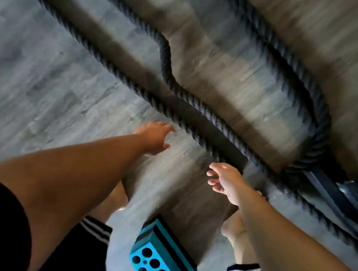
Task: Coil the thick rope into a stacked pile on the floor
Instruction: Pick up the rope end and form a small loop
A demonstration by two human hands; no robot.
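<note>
A thick black twisted rope [166,63] lies uncoiled on the grey wood-look floor [45,55], running in two long strands from the top left to a loop around a dark anchor at the right [310,156]. The nearer strand has a kink in its middle. My left hand [154,137] reaches forward, fingers relaxed, just short of the nearer strand and holding nothing. Beside the same strand hovers my right hand [225,180], with its fingers loosely spread and nothing in it. The picture is blurred by motion.
A teal foam block with round holes [159,266] stands on the floor between my legs. Dark metal equipment [350,202] sits at the right edge, where the rope is looped. My knees and black striped shorts fill the bottom of the view.
</note>
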